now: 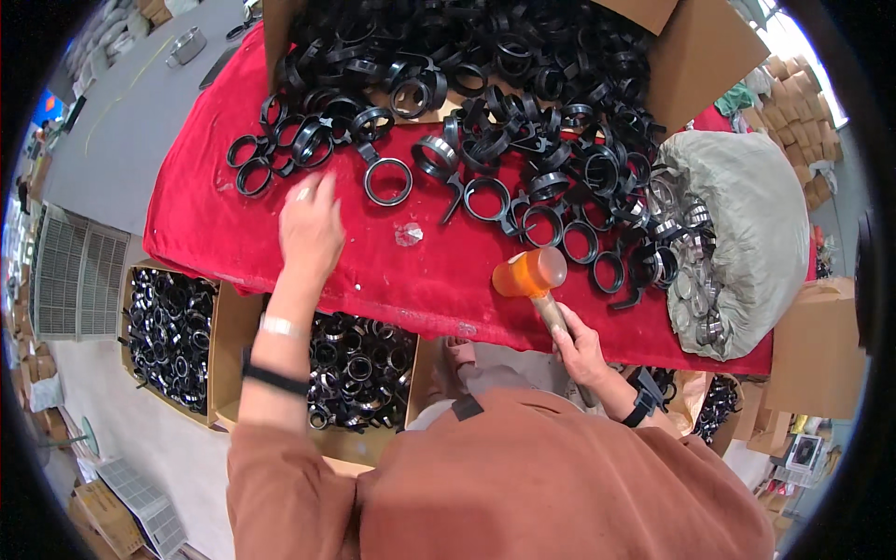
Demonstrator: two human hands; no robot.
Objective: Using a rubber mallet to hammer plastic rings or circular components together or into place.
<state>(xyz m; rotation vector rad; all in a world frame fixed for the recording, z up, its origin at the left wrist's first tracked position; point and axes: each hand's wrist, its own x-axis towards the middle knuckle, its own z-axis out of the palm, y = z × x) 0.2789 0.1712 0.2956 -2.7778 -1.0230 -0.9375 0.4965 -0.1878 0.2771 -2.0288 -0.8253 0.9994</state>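
My right hand [581,349] is wrapped round the handle of a mallet [525,274] with a translucent orange head. The mallet's head rests over the front of the red cloth, close to several black rings with short handles. My left hand [311,227] is over the left part of the cloth, slightly blurred. Its fingers reach forward and nothing shows in them. Just to its right lies a single black ring with a handle [387,181]. A cluster of smaller black rings [253,175] lies ahead and to its left.
A cardboard box [707,61] on its side spills a large heap of black rings [485,56] across the table. At the right, a grey-white bag [747,224] holds silver metal rings [695,280]. Boxes of finished-looking rings [173,331] stand on the floor below the red cloth [401,271].
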